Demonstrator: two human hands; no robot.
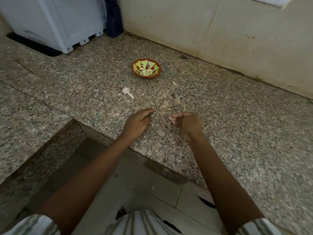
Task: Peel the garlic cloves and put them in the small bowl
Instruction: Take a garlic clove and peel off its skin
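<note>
striped shirt lies lowest in view, and both my forearms reach up from it over the edge of the worktop. my right hand is curled shut around a garlic clove, pinched at the fingertips so only its pale end and a wisp of skin show. my left hand is loosely curled with the forefinger stretched out, tip on the stone. i see nothing held in it.

both hands are well short of the small bowl, on my side of it. peeled cloves already lie in the bowl. a bare stalk lies nearer me than the bowl and a little to its left. a scrap of skin lies just right of the bowl.

i judge the clove light and firm, its papery skin brittle and clingy. once bare it is probably a bit slick, so i would nip the skin at the pointed tip and hold the body between thumb and finger.

the worktop is speckled granite, hard and flat, so flecks of skin are hard to spot on it. far left of the bowl a white appliance stands on a black mat. beyond the bowl rises a stained beige wall. pale floor tiles show below the worktop edge.
</note>
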